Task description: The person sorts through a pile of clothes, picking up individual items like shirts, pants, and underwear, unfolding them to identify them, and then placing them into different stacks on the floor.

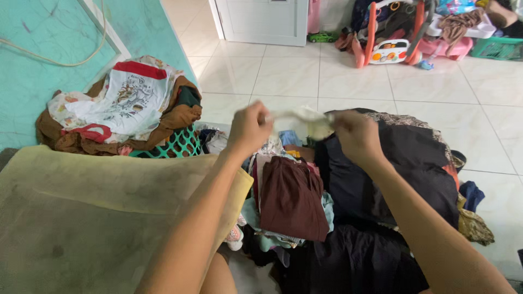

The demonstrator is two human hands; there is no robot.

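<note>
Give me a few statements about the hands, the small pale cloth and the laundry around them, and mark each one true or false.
1. Both hands hold the small pale cloth stretched between them. True: the left hand grips one end and the right hand the other.
2. The cloth lies flat on the floor tiles. False: it is held up in the air above the pile of clothes.
3. A folded maroon garment lies on the pile below the hands. True.
4. The green laundry basket stands empty. False: it is heaped with clothes, a white printed shirt on top.
5. A large dark garment lies under the right forearm. True.
</note>
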